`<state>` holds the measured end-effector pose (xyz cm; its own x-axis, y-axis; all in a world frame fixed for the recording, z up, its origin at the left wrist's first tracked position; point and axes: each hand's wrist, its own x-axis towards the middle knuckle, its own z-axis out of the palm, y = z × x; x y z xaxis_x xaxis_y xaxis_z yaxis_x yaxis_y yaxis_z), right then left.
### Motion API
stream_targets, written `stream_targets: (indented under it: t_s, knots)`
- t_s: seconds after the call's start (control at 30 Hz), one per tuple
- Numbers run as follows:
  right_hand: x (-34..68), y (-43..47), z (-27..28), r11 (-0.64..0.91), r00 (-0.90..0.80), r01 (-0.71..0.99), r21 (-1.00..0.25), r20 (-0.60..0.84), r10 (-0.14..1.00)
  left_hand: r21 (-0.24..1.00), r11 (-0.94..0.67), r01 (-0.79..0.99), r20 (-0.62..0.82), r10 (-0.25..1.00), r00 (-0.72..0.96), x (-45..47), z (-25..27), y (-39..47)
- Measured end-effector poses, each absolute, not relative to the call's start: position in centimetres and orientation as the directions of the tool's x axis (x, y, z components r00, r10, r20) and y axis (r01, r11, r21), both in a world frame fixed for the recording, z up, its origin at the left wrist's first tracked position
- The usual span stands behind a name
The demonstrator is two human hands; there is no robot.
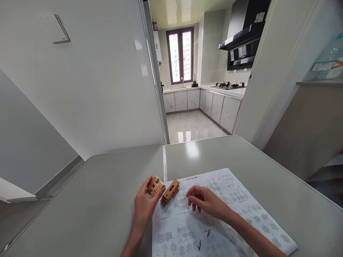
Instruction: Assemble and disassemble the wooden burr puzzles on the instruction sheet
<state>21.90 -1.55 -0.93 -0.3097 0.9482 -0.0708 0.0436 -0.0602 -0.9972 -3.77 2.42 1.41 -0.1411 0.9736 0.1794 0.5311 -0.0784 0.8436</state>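
Between the thumb and fingers of my left hand (pixel 144 203) is a light wooden block assembly (pixel 156 185), made of notched pieces. Right beside it, a darker notched wooden block (pixel 170 191) with a slot and a mark like a 2 rests at the paper's upper left, on top of other wooden pieces. A large printed sheet (pixel 219 221) with line diagrams and a few dark pen marks lies under it. Above this sheet is my right hand (pixel 200 200), fingers loosely bent and apart, with nothing seen in it.
The grey-green table (pixel 107 200) has a seam (pixel 164 162) running away from me. Beyond its far edge, a doorway opens on a kitchen with white cabinets (pixel 211 103) and a gas hob (pixel 230 85). A large plastic bottle (pixel 331 60) stands on a ledge at right.
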Motion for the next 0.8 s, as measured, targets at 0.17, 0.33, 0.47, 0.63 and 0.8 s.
stream_targets:
  t_s: [0.17, 0.33, 0.47, 0.63, 0.8]
  knots:
    - [23.0, -5.3, -0.1, -0.006, -0.167, 0.144, -0.989, -0.030, 0.986, 0.818, -0.240, 0.522, 0.222, 0.970, 0.098, -0.4, 1.0, -3.4]
    - [23.1, -9.6, -1.8, 0.018, -0.068, 0.288, -0.957, -0.002, 0.998, 0.689, -0.526, 0.498, 0.357, 0.845, 0.398, 1.5, -2.8, -6.2]
    - [22.6, -11.2, -3.5, 0.027, -0.023, 0.328, -0.944, 0.020, 1.000, 0.628, -0.606, 0.488, 0.397, 0.789, 0.468, 2.0, -5.2, -6.6]
    - [21.5, -11.7, -5.3, 0.018, 0.058, 0.293, -0.956, 0.037, 0.998, 0.658, -0.598, 0.458, 0.366, 0.785, 0.500, 2.0, -6.3, -6.7]
    - [20.7, -12.1, -6.1, 0.067, 0.086, 0.297, -0.952, 0.096, 0.992, 0.754, -0.486, 0.441, 0.275, 0.844, 0.460, 2.4, -6.5, -7.0]
